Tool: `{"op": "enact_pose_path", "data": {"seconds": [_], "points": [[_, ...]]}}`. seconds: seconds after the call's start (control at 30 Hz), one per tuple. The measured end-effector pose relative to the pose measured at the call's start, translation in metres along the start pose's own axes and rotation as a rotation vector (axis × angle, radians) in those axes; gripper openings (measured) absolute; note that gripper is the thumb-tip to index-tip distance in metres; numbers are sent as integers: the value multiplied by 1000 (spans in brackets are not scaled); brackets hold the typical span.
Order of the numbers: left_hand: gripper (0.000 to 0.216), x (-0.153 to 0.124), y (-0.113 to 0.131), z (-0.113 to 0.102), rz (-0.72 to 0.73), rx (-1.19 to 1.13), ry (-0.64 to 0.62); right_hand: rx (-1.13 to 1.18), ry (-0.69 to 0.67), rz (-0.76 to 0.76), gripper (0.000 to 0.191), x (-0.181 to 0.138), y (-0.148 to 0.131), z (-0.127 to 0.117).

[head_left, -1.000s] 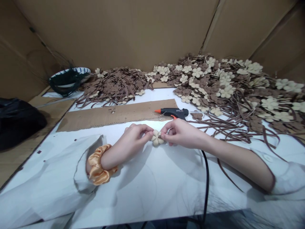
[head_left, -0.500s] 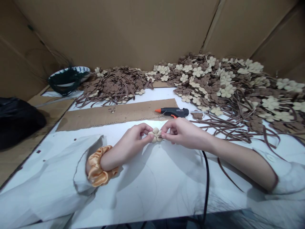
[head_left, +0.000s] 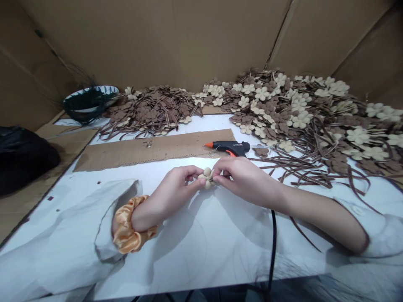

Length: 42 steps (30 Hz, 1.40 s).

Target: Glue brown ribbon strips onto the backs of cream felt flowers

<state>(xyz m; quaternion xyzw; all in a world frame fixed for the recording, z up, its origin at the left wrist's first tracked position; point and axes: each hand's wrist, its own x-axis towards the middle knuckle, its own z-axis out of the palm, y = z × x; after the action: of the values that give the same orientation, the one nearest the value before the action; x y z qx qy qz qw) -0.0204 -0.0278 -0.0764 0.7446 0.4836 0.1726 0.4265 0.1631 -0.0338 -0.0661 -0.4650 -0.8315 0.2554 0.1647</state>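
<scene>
My left hand [head_left: 181,182] is closed, its thumb and fingers pinching the left side of a cream felt flower [head_left: 207,183] with rounded petals. At the flower's right side, my right hand [head_left: 241,178] is closed in a pinch on a thin brown ribbon [head_left: 217,179], whose end lies across the flower's middle. Fingers cover part of the petals. Just beyond my right hand lies a black glue gun [head_left: 231,146] with an orange tip pointing left.
A cardboard strip [head_left: 126,151] lies across the white board [head_left: 189,251]. Piles of brown and cream felt flowers [head_left: 151,109] stand behind, with loose ribbons [head_left: 302,167] at right. A bowl [head_left: 108,90] with dark green strands and a black bag [head_left: 25,159] are left. A black cable [head_left: 273,247] crosses the front.
The flower has tilted slightly between my fingers, and both hands have shifted a little. The glue gun and piles stay where they were.
</scene>
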Motion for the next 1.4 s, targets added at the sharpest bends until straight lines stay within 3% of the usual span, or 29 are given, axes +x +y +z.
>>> {"op": "enact_pose_path", "data": {"seconds": [0.53,1.17,1.4], "points": [[22,-6,10,4,23,28,106,12,169,-35,14,-4,-2,7],[25,-9,12,6,12,33,152,18,209,1,11,-6,-3,7],[25,-7,15,7,-68,-52,144,31,234,-14,11,-6,-3,8]]}}
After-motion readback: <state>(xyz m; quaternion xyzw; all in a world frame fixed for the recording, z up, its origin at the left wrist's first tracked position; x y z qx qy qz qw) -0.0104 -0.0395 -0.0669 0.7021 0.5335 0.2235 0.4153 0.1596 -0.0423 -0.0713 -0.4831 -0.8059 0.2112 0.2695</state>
